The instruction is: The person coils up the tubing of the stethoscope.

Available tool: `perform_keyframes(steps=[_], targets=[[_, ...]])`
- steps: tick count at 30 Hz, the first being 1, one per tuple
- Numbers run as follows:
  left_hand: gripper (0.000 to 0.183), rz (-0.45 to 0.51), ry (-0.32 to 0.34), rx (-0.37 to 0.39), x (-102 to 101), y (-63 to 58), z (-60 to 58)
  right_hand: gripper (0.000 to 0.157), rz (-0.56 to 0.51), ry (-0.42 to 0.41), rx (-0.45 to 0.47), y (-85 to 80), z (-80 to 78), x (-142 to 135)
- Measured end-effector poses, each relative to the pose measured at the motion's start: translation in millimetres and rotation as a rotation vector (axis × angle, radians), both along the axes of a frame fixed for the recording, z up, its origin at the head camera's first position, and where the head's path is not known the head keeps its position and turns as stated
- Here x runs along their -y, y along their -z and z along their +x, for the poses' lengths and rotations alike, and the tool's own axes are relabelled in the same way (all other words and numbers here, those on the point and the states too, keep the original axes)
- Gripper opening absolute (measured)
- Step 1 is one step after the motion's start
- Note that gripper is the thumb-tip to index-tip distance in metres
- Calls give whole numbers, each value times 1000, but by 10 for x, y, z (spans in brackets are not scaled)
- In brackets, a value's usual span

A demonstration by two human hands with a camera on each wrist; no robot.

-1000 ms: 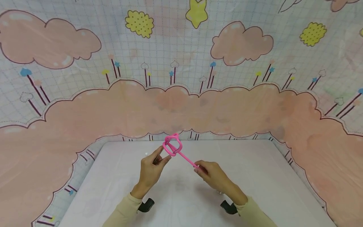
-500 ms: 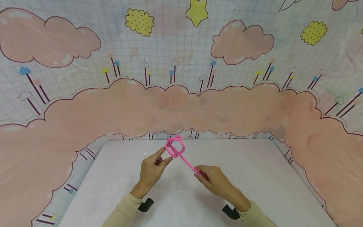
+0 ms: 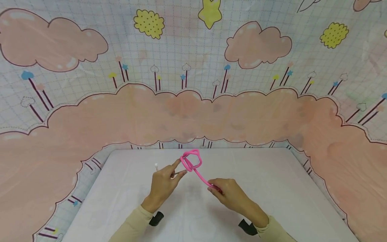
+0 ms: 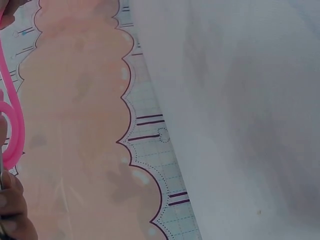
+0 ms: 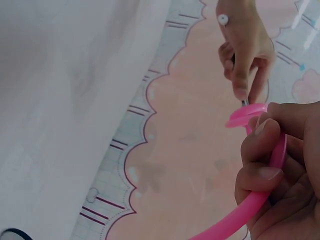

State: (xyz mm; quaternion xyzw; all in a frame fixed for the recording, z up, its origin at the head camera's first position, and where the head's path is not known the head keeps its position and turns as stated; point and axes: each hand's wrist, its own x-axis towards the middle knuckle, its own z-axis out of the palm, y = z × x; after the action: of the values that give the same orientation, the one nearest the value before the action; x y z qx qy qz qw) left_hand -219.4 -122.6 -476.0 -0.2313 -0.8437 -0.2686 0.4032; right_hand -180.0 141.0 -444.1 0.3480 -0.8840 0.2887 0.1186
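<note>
A bendy pink cord [image 3: 200, 177], bent into rounded loops at its far end, is held in the air above the table. My right hand [image 3: 231, 195] grips its straight tail, with the fingers curled round it in the right wrist view. On the left, my left hand [image 3: 164, 181] is at the looped end, thumb and forefinger at the loop's edge. It holds a thin metal tool [image 5: 245, 103] whose tip meets the pink loop; its kind is mostly hidden by the fingers. Only fingertips and part of the cord [image 4: 17, 120] enter the left wrist view.
A white table [image 3: 121, 188] lies under both hands, its far edge just behind the loops. Behind it hangs a printed backdrop [image 3: 211, 117] with clouds and stars. Black curved pieces [image 3: 248, 227] sit by both wrists, and a white-headed pin shape [image 3: 156, 165] shows behind the left hand.
The pink loops have shifted right and slightly down. The right hand has moved a little down and right, still gripping the tail; the left fingers have followed slightly to the right.
</note>
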Motion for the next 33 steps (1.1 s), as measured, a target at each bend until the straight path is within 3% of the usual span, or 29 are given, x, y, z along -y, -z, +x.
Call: perform_keyframes(steps=[15, 25, 33], targets=[[60, -64, -38, 7, -83, 64, 46, 15, 5, -94, -109, -55, 30, 40], [52, -174, -26, 9, -113, 74, 99, 11, 75, -165, -258, -108, -50, -17], [52, -206, 4, 37, -128, 78, 133, 18, 92, -194, -301, -202, -127, -63]])
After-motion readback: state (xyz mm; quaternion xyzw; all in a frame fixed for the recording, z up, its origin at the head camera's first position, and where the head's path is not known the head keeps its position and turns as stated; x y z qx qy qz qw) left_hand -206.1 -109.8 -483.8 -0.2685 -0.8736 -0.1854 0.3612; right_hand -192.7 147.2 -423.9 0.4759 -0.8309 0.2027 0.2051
